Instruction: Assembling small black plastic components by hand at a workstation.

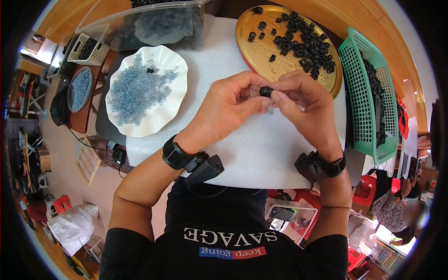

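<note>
Both hands meet over a white foam sheet (pixel 242 154): the left hand (pixel 224 109) and right hand (pixel 303 100) pinch one small black ring-shaped rubber part (pixel 266 91) between their fingertips, thumbs closed on it. To the left a white scalloped plate (pixel 175 77) holds a heap of tiny blue-grey translucent pieces, with one black part among them. Behind the hands a round gold metal tray (pixel 254 56) carries several dozen loose black rings, too many to count surely. A green plastic mesh basket (pixel 359 93) at the right holds more. A clear plastic tub (pixel 140 23) stands behind the plate; its contents look blue-grey, blurred.
</note>
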### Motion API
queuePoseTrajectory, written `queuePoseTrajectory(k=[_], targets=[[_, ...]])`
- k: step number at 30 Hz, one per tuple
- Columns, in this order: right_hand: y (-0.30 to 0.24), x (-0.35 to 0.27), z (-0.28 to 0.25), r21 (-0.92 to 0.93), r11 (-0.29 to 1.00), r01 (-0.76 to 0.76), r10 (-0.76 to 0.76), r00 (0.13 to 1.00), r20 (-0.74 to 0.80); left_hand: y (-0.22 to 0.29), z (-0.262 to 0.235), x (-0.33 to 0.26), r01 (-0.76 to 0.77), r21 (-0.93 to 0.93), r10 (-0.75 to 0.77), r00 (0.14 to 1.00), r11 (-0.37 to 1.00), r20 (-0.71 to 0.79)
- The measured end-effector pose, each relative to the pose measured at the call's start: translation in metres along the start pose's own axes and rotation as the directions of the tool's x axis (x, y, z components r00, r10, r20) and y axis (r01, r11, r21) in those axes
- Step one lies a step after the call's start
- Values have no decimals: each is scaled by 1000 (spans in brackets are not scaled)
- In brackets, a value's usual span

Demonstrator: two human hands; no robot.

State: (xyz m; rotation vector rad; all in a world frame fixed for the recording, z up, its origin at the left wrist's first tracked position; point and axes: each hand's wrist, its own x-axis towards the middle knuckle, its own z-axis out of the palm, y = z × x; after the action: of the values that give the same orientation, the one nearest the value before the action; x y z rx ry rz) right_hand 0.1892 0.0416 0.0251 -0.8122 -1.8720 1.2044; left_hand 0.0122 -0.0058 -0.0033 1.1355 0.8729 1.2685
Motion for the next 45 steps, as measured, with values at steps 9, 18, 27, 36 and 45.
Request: queuePoseTrajectory(k=[9, 18, 27, 36, 45], targets=[[-8, 6, -27, 366, 862, -351, 254, 924, 287, 10, -5, -3, -220, 378, 179, 974, 899, 141], [-4, 6, -29, 489, 778, -395, 239, 905, 351, 13, -3, -2, -370, 375, 312, 927, 850, 208], [-3, 7, -26, 547, 611, -572, 263, 798, 542, 15, -6, 0, -505, 399, 440, 863, 765, 249], [14, 1, -23, 611, 499, -614, 150, 756, 637, 15, -6, 3, -530, 322, 435, 840, 784, 324], [10, -4, -8, 701, 431, -568, 153, 811, 564, 13, -6, 5, -577, 316, 459, 805, 753, 376]])
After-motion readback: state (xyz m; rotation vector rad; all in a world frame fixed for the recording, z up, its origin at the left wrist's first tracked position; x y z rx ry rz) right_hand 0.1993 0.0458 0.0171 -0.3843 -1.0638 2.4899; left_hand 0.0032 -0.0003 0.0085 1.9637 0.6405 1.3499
